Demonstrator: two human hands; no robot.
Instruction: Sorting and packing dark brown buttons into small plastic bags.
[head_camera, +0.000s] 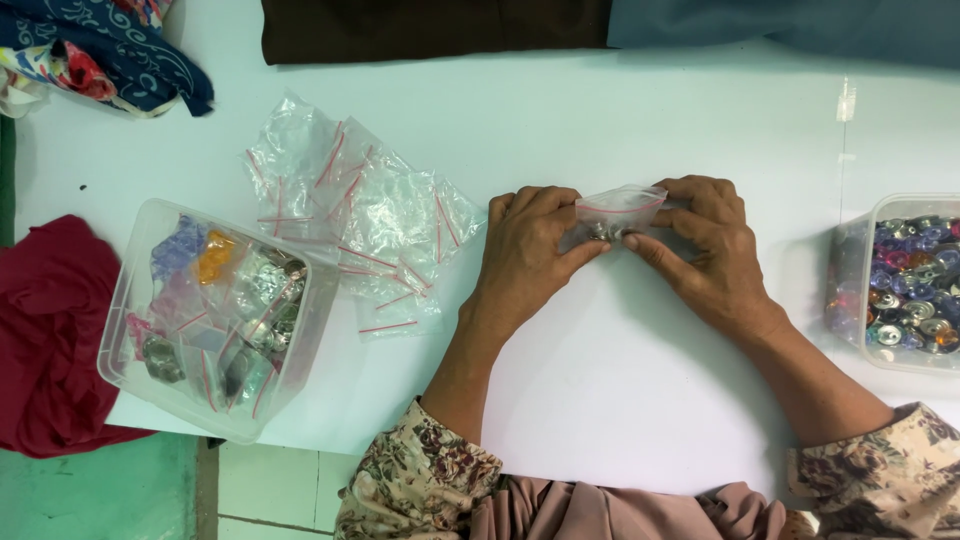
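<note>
Both hands, left hand (525, 255) and right hand (700, 250), pinch a small clear bag (618, 212) at frame center, steadying its shiny contents against the white table (600, 380).

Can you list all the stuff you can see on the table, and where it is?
small zip bag: 1, clear with red strip, between both hands
empty zip bags: a pile, clear, centre left
left tub: 1, clear plastic, holds filled bags
right tub: 1, clear, full of shiny coloured pieces
red cloth: 1, left edge
patterned cloth: blue, top left
table: white
left hand: holding bag
right hand: holding bag
</note>
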